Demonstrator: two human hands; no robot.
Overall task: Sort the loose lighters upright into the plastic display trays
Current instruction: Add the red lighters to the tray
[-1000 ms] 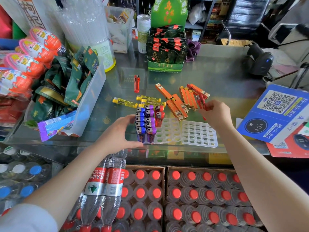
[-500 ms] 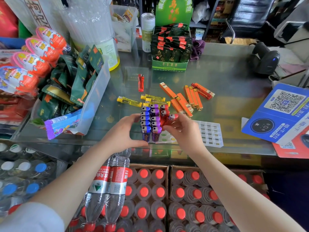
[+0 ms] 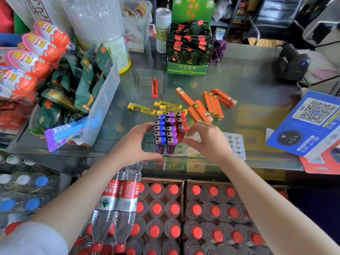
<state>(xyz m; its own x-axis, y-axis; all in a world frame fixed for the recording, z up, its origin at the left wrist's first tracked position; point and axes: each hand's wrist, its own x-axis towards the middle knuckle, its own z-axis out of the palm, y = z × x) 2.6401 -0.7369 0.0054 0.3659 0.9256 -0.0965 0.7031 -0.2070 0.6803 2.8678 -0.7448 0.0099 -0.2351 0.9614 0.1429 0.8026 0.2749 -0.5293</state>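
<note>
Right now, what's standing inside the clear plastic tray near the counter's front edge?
The clear plastic tray holds upright blue lighters, purple lighters and red lighters. Empty slots show beside them; the right hand covers the rest.

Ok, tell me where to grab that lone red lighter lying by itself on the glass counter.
Pinch the lone red plastic lighter across its long, narrow sides at mid-body, coming straight down from above. It lies flat on the glass counter with its metal head pointing away, clear of the yellow lighters, so both sides are open.
</note>
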